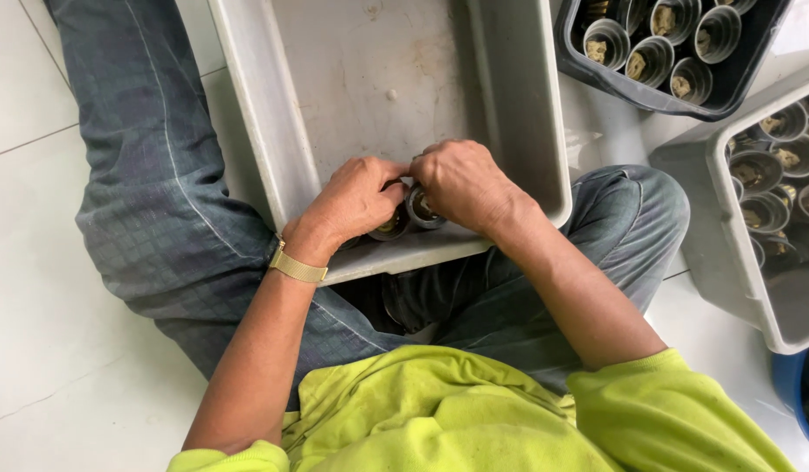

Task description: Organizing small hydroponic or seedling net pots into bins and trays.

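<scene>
I sit on a white tiled floor with a grey plastic tub (pixel 273 131) between my legs. My left hand (pixel 356 199), with a gold watch band at the wrist, is closed over a small round metal cup (pixel 389 225) at the tub's near wall. My right hand (pixel 464 183) grips a second small metal cup (pixel 420 210) right beside it. The two hands touch each other above the cups. The fingers hide most of both cups.
A dark bin (pixel 597 74) at the upper right holds several metal cups with brass-coloured parts inside. A second grey tub (pixel 728 253) on the right holds more of the same cups. A blue container edge (pixel 793 389) shows at the lower right.
</scene>
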